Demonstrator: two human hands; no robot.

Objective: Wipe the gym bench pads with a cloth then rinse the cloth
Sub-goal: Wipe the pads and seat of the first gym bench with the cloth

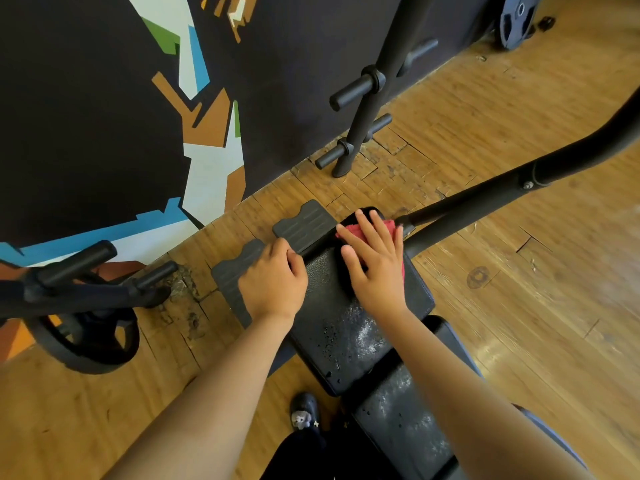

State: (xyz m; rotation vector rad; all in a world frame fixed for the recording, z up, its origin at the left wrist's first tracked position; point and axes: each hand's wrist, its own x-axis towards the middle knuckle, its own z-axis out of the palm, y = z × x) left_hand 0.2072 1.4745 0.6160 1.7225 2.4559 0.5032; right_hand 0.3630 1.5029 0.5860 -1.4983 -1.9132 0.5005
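A black gym bench pad (pixel 341 327) runs from the middle of the view toward the bottom, its worn surface speckled with white marks and dark drops. A second pad (pixel 405 424) continues below it. My right hand (pixel 375 263) lies flat, fingers spread, pressing a red cloth (pixel 388 230) onto the far end of the upper pad. My left hand (pixel 273 280) curls over the pad's left edge, gripping it beside a grey ribbed footplate (pixel 232 275).
Another grey footplate (pixel 304 221) sits just beyond the bench. Black frame tubes (pixel 485 195) rise to the right. A weight-peg post (pixel 367 109) stands by the dark painted wall, a weight plate (pixel 86 337) on a rack lies left. My dark shoe (pixel 304 410) rests on the wood floor.
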